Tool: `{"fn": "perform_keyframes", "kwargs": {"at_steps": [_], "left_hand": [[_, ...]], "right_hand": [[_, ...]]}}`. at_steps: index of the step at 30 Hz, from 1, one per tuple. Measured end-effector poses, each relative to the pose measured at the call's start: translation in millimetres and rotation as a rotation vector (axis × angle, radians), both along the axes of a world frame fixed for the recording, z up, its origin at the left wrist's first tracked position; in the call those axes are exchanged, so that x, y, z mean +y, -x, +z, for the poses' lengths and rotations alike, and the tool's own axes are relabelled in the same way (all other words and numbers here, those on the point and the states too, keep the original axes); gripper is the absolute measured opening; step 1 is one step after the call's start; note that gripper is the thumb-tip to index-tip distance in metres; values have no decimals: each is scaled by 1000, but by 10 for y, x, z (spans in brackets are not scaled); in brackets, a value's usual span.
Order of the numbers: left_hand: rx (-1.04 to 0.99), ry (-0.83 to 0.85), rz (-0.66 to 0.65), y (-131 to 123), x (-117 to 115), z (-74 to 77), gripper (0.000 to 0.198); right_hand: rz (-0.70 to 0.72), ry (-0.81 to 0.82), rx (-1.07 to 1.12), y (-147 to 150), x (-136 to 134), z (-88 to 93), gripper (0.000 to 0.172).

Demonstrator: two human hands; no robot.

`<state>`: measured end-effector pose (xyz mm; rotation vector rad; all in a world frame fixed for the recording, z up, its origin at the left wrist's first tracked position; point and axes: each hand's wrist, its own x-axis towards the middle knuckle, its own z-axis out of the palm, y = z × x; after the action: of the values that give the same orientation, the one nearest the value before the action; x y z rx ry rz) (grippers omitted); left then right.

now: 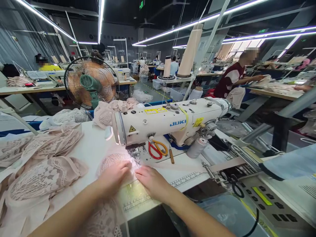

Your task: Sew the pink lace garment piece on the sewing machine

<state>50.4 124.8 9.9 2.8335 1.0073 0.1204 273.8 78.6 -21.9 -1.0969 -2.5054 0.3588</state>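
Note:
A white sewing machine [153, 123] stands in front of me, its lit needle end over a pale pink lace bra [115, 160]. My left hand [115, 176] lies on the bra just before the needle area, fingers closed on the fabric. Close beside it, my right hand [151, 181] has its thumb and fingers pressed together at the fabric's right edge. More lace hangs down beneath my left forearm. What exactly lies between the fingertips is partly hidden, and the needle is lost in glare.
Several lace bras [41, 177] are heaped on the left. Red-and-yellow-handled scissors [158, 148], a wooden-handled tool [171, 154] and a grey thread spool [197, 148] are by the machine. A fan [90, 82] stands behind. A co-worker in maroon [228, 79] sits at right.

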Motion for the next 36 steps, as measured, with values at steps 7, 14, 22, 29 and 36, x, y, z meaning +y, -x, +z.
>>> {"fn": "perform_keyframes", "kwargs": {"at_steps": [7,14,22,29,36], "left_hand": [[140,-149,114,-284,-177,-125,38],[78,-280,-64,-133,-123,-172,28],[-23,-317,-229,13,1,-282,37],[-36,-416,-352,143,368,-257,35],[-62,-438,-446,153,577,-195,32]], "right_hand": [[-19,58,-36,-139,-262,-146,46],[-39,45,-49,-45,-227,-106,47],[-103,-30,-45,117,-53,-89,38],[-147,-131,-89,216,133,-26,20],[-198,-169,-76,284,175,-76,22]]}}
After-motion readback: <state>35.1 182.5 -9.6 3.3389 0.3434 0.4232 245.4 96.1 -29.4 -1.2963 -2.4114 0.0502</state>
